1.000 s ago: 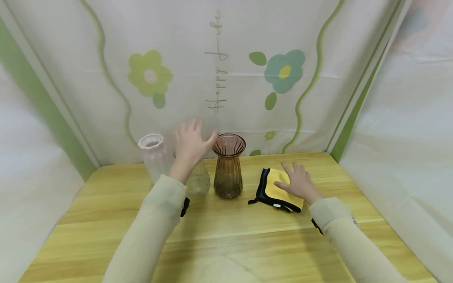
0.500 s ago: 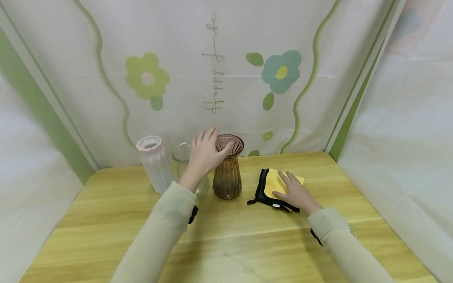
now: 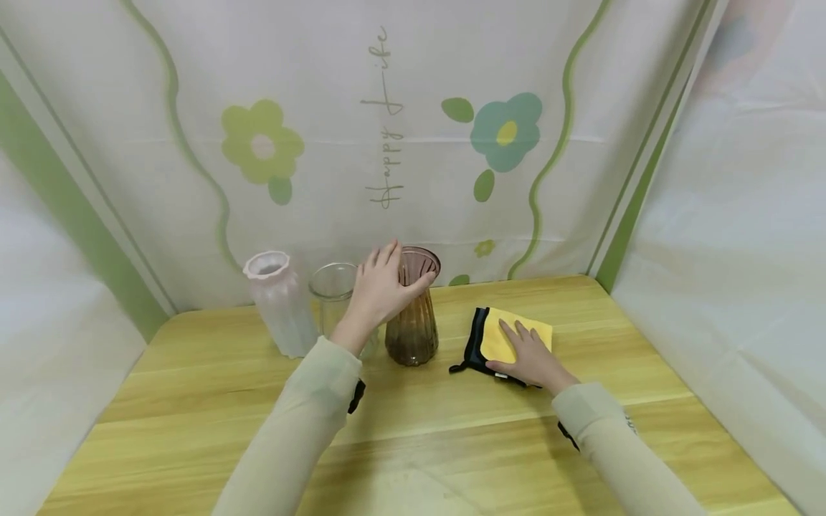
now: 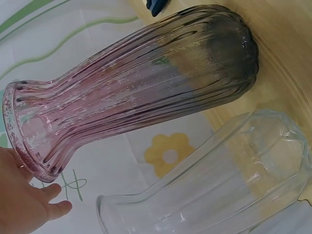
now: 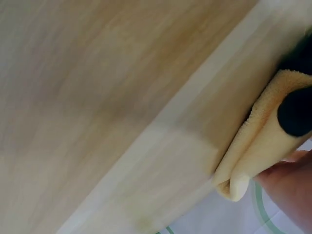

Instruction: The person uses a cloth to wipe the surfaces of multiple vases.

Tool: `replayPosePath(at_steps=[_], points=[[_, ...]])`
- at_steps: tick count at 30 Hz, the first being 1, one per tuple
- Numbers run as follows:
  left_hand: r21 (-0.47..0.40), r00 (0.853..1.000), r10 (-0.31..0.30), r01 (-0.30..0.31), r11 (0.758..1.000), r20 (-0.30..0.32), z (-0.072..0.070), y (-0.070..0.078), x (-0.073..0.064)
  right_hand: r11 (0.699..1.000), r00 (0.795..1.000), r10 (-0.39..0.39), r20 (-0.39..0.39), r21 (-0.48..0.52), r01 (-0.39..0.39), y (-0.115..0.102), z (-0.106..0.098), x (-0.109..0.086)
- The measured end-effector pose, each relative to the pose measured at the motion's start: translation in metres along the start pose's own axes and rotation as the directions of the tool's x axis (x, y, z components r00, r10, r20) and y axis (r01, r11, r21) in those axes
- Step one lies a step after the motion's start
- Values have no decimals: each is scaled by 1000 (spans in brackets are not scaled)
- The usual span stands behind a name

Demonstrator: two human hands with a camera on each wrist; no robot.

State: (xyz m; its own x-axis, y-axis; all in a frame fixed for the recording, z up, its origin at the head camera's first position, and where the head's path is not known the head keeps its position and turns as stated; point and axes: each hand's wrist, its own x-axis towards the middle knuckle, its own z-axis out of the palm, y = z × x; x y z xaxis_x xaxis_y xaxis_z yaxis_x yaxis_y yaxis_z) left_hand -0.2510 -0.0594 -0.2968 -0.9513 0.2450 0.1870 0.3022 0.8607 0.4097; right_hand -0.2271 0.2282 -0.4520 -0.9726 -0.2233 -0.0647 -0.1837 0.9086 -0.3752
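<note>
A ribbed glass vase [image 3: 413, 333], pinkish at its flared mouth and smoky brown below, stands upright on the table. My left hand [image 3: 382, 288] is at its rim, thumb and fingers spread apart; the left wrist view shows the fingers [image 4: 57, 209] right beside the rim. Left of it is a clear glass vase [image 3: 332, 287], partly hidden behind my left hand. Over a folded yellow cloth [image 3: 516, 322] with black edging lies my right hand [image 3: 532, 358], fingers extended across its top. In the right wrist view the folded cloth [image 5: 263, 141] shows with a dark round patch.
A white fluted vase [image 3: 282, 308] stands at the left of the row. The wooden table [image 3: 426, 437] ends at the back against a white curtain [image 3: 323, 179] printed with flowers and lettering. Further curtain panels border both sides.
My left hand has moved right, from over the clear vase to the rim of the pinkish-brown one. My right hand has come down onto the yellow cloth. The head view has shifted slightly.
</note>
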Motion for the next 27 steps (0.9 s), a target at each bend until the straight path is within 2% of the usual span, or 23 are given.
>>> replayPosePath(at_steps=[9,15,27], points=[[27,999,-22,22,999,26,2,-3,0,998,999,46,-5,-53,-47,-1,1,-1],[30,999,-19,18,999,32,4,-5,0,996,996,85,-4,-37,-85,1,2,0],[-7,999,-31,31,999,37,4,-6,-1,997,998,55,-10,-52,-55,4,-1,2]])
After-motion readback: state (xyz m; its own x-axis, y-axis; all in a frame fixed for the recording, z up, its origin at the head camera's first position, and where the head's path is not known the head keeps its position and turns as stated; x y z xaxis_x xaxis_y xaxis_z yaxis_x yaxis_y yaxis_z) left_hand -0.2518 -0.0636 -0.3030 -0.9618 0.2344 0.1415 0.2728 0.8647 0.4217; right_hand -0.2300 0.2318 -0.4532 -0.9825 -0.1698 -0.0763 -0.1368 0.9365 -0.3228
